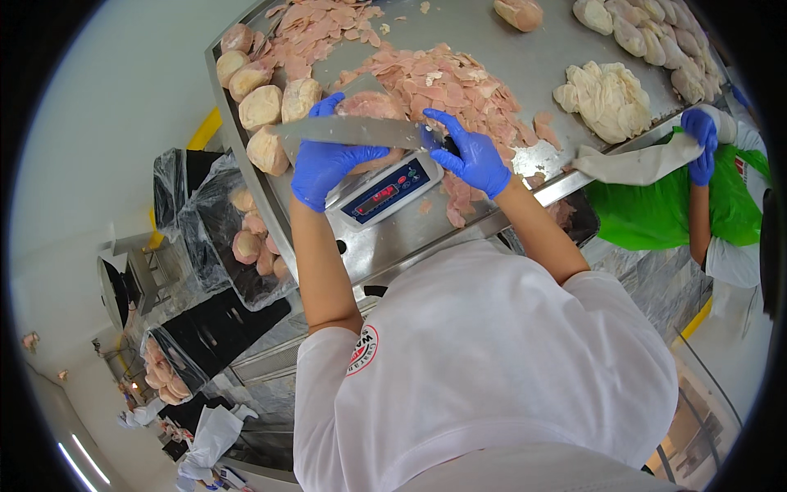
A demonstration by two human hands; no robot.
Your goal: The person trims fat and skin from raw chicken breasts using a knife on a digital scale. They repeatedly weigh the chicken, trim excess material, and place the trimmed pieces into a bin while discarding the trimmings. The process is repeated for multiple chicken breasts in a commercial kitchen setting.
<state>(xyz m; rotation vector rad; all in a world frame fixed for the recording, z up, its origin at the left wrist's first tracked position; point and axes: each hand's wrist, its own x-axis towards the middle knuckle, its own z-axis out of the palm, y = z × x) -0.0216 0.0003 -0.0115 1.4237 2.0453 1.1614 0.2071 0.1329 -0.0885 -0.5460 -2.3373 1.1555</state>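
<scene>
From afar I have my left hand (328, 168) gripping a meat piece (370, 104) over the scale (393, 197), my right hand (479, 160) gripping a knife (352, 131) by its handle, round chunks (247, 246) sitting in a plastic-lined black bin (206, 234).

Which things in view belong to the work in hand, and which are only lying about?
Apparently in the work:
right hand, on the long knife
left hand, at the meat piece
scale
meat slices

Apparently lying about:
pale crumpled heap
lone round piece, top of view
</scene>
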